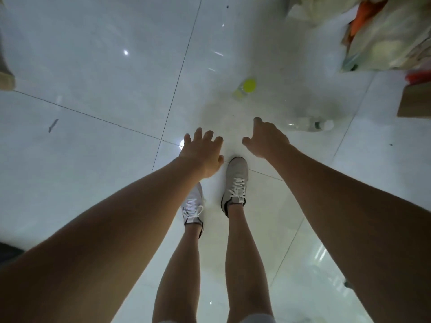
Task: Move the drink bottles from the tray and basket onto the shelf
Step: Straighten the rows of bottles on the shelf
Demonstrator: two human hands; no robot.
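Two drink bottles are on the white tiled floor ahead of me. A bottle with a yellow cap [245, 88] stands upright in the middle distance. A clear bottle with a white cap [309, 124] lies on its side to the right of it. My left hand [202, 153] hangs over the floor with fingers spread, holding nothing. My right hand [264, 136] is stretched forward, fingers apart and empty, a short way left of the lying bottle. No tray, basket or shelf is in view.
My two feet in white laced shoes [235, 185] stand on the floor below my hands. A pile of plastic bags [387, 33] fills the far right corner, with a cardboard box [414, 101] below it. A brown box edge [7, 78] shows at the far left.
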